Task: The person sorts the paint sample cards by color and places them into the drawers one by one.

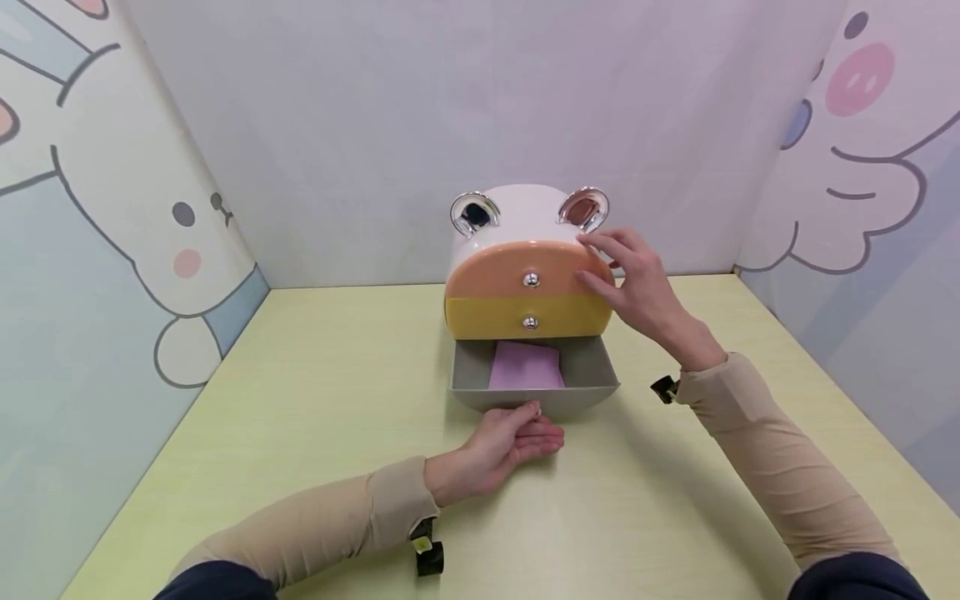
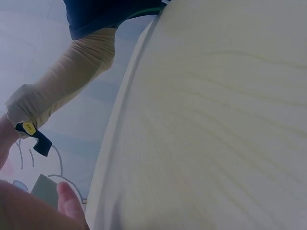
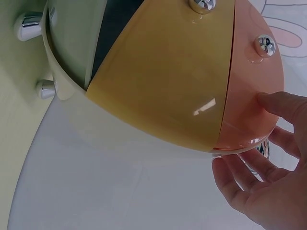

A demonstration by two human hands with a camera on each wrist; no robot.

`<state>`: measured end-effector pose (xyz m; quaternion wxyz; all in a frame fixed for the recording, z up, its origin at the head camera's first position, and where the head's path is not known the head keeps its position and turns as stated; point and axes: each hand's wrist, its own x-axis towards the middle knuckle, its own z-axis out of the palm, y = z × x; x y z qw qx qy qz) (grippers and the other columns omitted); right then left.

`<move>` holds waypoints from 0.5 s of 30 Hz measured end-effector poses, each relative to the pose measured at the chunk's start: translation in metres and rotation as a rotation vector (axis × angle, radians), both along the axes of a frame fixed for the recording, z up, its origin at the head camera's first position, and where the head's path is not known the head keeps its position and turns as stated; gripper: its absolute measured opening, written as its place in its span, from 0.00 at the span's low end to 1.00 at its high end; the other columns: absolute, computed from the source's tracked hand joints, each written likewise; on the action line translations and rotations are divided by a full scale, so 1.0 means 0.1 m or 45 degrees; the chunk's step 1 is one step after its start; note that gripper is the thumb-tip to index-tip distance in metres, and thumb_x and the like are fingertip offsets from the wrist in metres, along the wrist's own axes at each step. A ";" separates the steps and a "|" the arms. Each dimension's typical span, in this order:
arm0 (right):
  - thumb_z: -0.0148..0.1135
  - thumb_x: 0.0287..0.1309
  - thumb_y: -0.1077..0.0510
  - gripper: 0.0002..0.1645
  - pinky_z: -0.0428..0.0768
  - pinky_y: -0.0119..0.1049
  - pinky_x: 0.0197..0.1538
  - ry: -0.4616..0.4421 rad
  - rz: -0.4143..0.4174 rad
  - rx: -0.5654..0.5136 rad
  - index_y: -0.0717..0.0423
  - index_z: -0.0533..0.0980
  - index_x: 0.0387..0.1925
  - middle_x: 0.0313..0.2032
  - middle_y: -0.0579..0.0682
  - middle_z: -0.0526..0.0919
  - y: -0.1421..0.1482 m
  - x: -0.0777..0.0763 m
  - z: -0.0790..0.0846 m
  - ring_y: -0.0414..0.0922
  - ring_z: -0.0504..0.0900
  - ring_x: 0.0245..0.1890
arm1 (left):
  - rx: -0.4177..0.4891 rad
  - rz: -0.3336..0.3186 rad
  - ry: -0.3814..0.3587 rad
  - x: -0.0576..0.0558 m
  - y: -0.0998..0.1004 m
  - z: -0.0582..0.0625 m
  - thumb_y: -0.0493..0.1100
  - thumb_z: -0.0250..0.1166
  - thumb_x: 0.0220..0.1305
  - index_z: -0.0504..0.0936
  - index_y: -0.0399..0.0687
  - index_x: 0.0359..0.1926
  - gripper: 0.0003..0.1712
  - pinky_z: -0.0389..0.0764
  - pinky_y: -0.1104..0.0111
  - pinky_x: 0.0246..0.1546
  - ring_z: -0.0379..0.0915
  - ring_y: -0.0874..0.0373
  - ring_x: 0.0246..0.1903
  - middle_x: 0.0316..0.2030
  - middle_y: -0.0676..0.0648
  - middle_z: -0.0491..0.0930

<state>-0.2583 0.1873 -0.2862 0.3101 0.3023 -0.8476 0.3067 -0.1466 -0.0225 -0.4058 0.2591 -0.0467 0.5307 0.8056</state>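
Observation:
A small frog-faced drawer cabinet has a white body, an orange top drawer, a yellow middle drawer and a grey bottom drawer. The grey drawer is pulled out, and a flat pink-purple item lies in it. My left hand pinches the grey drawer's knob between thumb and forefinger, the other fingers extended below; the knob is mostly hidden. With my right hand I hold the cabinet's upper right side, thumb on the orange front and fingers along the white side.
The cabinet stands on a pale yellow-green table near the white back wall. Cartoon-printed panels rise on both sides. Black straps hang from both sleeves. Silver feet support the cabinet.

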 end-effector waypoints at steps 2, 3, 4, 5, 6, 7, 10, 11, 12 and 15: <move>0.70 0.53 0.62 0.27 0.78 0.44 0.42 -0.003 -0.005 -0.001 0.57 0.77 0.56 0.48 0.58 0.77 0.00 0.00 0.00 0.52 0.75 0.47 | 0.006 0.002 0.003 -0.03 0.00 0.00 0.43 0.52 0.73 0.72 0.26 0.50 0.20 0.81 0.61 0.50 0.84 0.52 0.39 0.42 0.33 0.84; 0.70 0.53 0.62 0.27 0.78 0.44 0.42 -0.003 -0.005 -0.002 0.57 0.77 0.56 0.48 0.58 0.77 0.00 0.00 0.00 0.53 0.75 0.47 | 0.011 0.003 0.006 -0.04 0.01 0.00 0.43 0.52 0.73 0.71 0.26 0.50 0.20 0.81 0.61 0.50 0.84 0.52 0.40 0.42 0.34 0.84; 0.70 0.53 0.62 0.27 0.78 0.44 0.42 -0.003 -0.005 -0.003 0.57 0.77 0.56 0.48 0.58 0.77 0.00 0.00 0.00 0.53 0.76 0.48 | 0.015 0.005 0.007 -0.06 0.01 -0.01 0.43 0.52 0.73 0.71 0.26 0.50 0.20 0.81 0.61 0.51 0.84 0.52 0.40 0.41 0.34 0.84; 0.70 0.53 0.63 0.27 0.78 0.45 0.42 -0.004 -0.002 -0.006 0.57 0.77 0.56 0.48 0.58 0.77 0.00 0.00 0.00 0.54 0.76 0.48 | 0.018 0.007 0.007 -0.08 0.01 -0.01 0.43 0.52 0.73 0.71 0.26 0.50 0.20 0.81 0.61 0.51 0.84 0.52 0.40 0.41 0.34 0.84; 0.70 0.53 0.63 0.27 0.78 0.45 0.42 -0.004 -0.001 -0.006 0.57 0.77 0.56 0.48 0.59 0.77 0.00 0.00 0.00 0.54 0.76 0.48 | 0.019 0.008 0.007 -0.09 0.01 -0.01 0.43 0.52 0.73 0.71 0.26 0.50 0.20 0.81 0.61 0.51 0.84 0.52 0.41 0.41 0.34 0.84; 0.70 0.53 0.62 0.27 0.78 0.45 0.42 -0.004 -0.002 -0.006 0.57 0.77 0.56 0.48 0.58 0.77 0.00 0.00 0.00 0.54 0.76 0.48 | 0.022 0.011 0.010 -0.11 0.01 -0.02 0.43 0.52 0.73 0.71 0.26 0.50 0.20 0.81 0.61 0.51 0.84 0.51 0.41 0.41 0.34 0.84; 0.69 0.54 0.62 0.27 0.78 0.45 0.42 -0.016 -0.001 -0.009 0.57 0.76 0.57 0.48 0.59 0.77 0.00 0.00 0.00 0.53 0.76 0.48 | 0.032 0.019 0.015 -0.16 0.02 -0.03 0.42 0.51 0.73 0.71 0.28 0.48 0.17 0.81 0.61 0.52 0.84 0.52 0.40 0.38 0.37 0.85; 0.69 0.54 0.62 0.27 0.78 0.46 0.43 -0.020 -0.003 -0.008 0.56 0.76 0.57 0.48 0.59 0.77 0.00 0.00 0.00 0.53 0.76 0.49 | 0.036 0.022 0.014 -0.17 0.02 -0.03 0.42 0.51 0.73 0.72 0.29 0.47 0.16 0.81 0.60 0.52 0.84 0.53 0.39 0.37 0.38 0.85; 0.69 0.54 0.62 0.27 0.78 0.45 0.43 -0.022 -0.007 -0.003 0.56 0.76 0.57 0.48 0.58 0.77 0.00 0.00 0.00 0.53 0.76 0.49 | 0.041 0.027 0.012 -0.19 0.02 -0.03 0.42 0.51 0.73 0.72 0.30 0.45 0.15 0.81 0.60 0.52 0.83 0.53 0.39 0.35 0.40 0.85; 0.69 0.54 0.62 0.27 0.79 0.46 0.43 -0.030 -0.007 -0.001 0.56 0.76 0.57 0.48 0.58 0.77 0.00 0.00 0.00 0.53 0.75 0.49 | 0.058 0.039 0.002 -0.24 0.02 -0.03 0.42 0.51 0.73 0.72 0.34 0.41 0.12 0.80 0.60 0.52 0.83 0.53 0.38 0.31 0.43 0.84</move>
